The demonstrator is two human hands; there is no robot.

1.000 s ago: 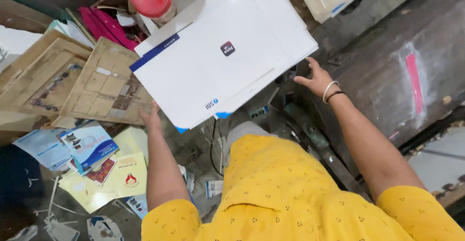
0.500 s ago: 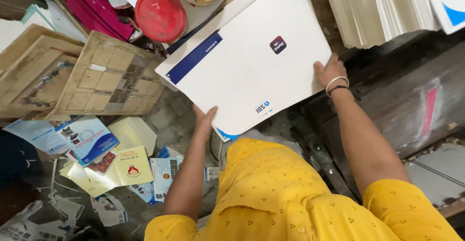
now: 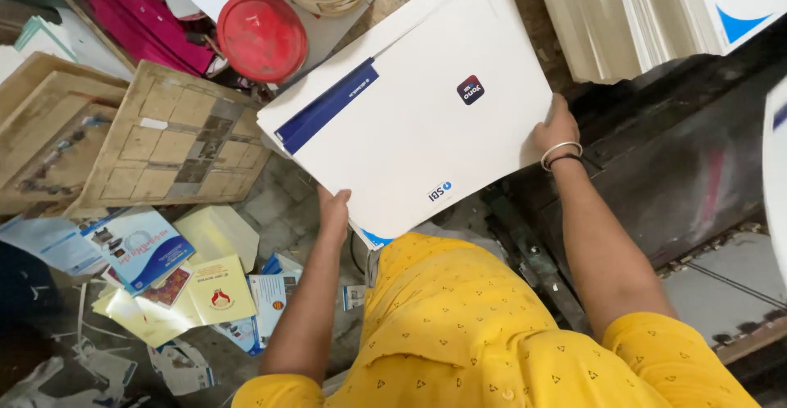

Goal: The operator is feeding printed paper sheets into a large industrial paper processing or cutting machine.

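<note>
Fingers of both hands grip white sheets [image 3: 410, 129].

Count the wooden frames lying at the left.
2. One wooden frame with a tiled board lies below the red lid; the second wooden frame lies left of it, partly beneath it. Others may be hidden under the clutter.

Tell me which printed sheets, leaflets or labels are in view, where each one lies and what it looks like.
White printed sheets: stack held at its edges by left hand and right hand; blue bar, small dark square logo, small blue mark.
Blue-and-white leaflet: floor, lower left.
Yellow leaflet: beside it, small red emblem.
White sheet stack: upper right, blue corner shape on top.
Red round lid: top, unprinted.
</note>
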